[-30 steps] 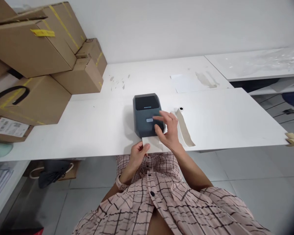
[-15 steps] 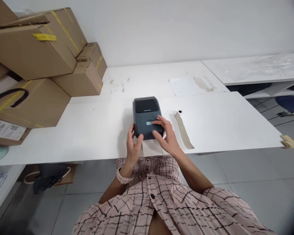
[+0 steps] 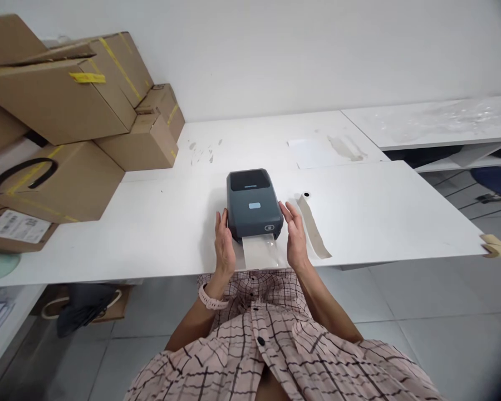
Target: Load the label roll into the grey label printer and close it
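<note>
Dark grey, the device (image 3: pixel 250 217) sits on the worktop (image 3: pixel 171 234). The right hand (image 3: pixel 296 242) has left its pale button (image 3: pixel 254 206), and now faces the left hand (image 3: pixel 225 248) across it, neither grip closed; pressing seems over.

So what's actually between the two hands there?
In the head view, the near part of the dark machine and the pale strip at its front lie between the left hand and right hand.
</note>
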The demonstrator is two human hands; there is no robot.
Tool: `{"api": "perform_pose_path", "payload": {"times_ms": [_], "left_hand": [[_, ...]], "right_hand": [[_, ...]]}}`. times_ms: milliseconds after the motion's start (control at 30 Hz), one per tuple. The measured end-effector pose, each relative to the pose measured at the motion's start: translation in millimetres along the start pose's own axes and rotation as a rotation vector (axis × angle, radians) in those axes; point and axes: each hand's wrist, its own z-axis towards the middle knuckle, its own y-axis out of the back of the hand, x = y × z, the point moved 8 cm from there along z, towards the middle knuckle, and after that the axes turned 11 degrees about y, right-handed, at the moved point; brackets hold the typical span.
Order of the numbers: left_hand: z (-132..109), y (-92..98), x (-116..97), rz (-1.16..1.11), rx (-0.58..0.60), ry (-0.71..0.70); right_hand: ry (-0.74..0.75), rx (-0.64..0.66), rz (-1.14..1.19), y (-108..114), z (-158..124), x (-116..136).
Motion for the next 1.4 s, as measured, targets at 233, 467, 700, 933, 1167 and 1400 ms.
{"api": "perform_pose_path", "payload": {"times_ms": [233,467,700,933,1167,1400], "left_hand": [[74.1,1.8,-59.3,-0.01,0.036,-0.126],[105.7,-13.0,5.6,0.171,0.081,0.198],[98.8,-17.7,18.2,0.214,0.052,0.191],[96.7,-18.4,13.2,0.224,0.027,0.157],[102.1,-18.5,13.9,0.289,-0.017,0.164],[98.8,-18.6,9.6,0.339,-0.03,0.206]], "right_hand": [[0.248,0.207,-0.42,-23.1,95.7,44.5],[0.395,0.259,-0.666,-49.1,205.9,18.0],[0.325,0.336,-0.665,-64.7,261.1,-8.8],[0.614,0.377,-0.712,-57.6,202.8,52.6],[0.363,1.152,-0.916,-112.8,134.7,-15.5],[0.242,1.248,-0.911,-130.0,135.6,-48.5]]}}
